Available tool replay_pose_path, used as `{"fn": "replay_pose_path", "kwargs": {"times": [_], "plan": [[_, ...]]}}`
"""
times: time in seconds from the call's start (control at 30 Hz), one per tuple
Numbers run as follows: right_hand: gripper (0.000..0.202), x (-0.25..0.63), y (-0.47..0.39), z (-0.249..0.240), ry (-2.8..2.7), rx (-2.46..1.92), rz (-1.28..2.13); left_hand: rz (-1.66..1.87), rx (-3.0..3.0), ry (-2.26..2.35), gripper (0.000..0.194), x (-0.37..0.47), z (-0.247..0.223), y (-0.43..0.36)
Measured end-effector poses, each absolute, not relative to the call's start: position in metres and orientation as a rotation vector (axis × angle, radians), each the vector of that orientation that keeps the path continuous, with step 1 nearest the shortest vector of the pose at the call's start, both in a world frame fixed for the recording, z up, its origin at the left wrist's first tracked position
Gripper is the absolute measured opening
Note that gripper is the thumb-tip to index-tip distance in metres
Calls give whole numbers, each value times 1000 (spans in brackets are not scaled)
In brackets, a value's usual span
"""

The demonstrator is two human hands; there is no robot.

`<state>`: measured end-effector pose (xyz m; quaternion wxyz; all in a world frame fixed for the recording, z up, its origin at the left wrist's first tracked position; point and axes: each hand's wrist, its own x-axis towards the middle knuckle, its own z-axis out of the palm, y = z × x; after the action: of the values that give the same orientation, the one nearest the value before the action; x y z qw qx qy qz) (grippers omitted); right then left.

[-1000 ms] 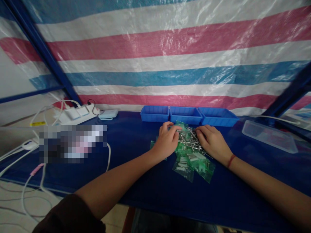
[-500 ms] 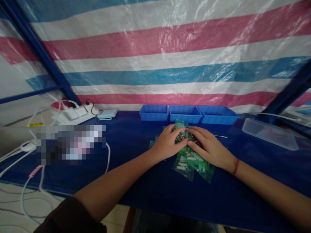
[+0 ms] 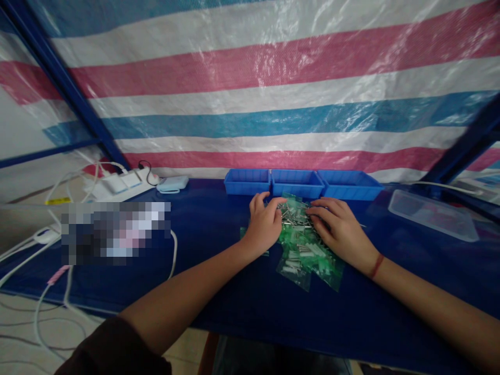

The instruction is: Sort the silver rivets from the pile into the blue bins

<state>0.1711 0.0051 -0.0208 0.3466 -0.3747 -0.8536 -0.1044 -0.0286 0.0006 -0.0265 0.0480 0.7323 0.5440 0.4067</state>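
Observation:
A heap of small clear-and-green plastic bags [image 3: 300, 250] lies on the blue table, with screws and pale plugs showing inside several of them. Loose-looking metal screws [image 3: 291, 214] top the heap; whether all are bagged I cannot tell. My left hand [image 3: 264, 224] rests at the heap's left side, fingers bent and apart. On the right side my right hand [image 3: 338, 226] curves over the bags with its fingers spread, the fingertips touching the heap. Neither hand visibly grips anything. Part of the heap is hidden under both hands.
Three blue bins [image 3: 297, 183] stand in a row behind the heap. A clear plastic lid or tray [image 3: 433, 214] lies at the right. On the left are a white power strip [image 3: 117, 185], a light blue case [image 3: 173, 184], cables and a blurred-out patch. Striped sheeting [image 3: 273, 120] hangs behind.
My hands have drawn apart, the left one to the left and the right one slightly right. More of the screws between them shows. The bins have not moved.

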Motion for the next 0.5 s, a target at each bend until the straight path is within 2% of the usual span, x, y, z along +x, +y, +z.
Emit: {"fn": "replay_pose_path", "kwargs": {"times": [0.13,0.33,0.5], "plan": [[17,173,4,-18,-2224,-1002,-331,1253,2325,1676,34,-28,-27,-2],[18,169,-9,-10,-2237,-916,-396,1263,2416,1698,23,-28,-18,-8],[18,166,-22,-3,-2315,-801,-410,1136,2437,1649,37,-28,-16,-11]]}}
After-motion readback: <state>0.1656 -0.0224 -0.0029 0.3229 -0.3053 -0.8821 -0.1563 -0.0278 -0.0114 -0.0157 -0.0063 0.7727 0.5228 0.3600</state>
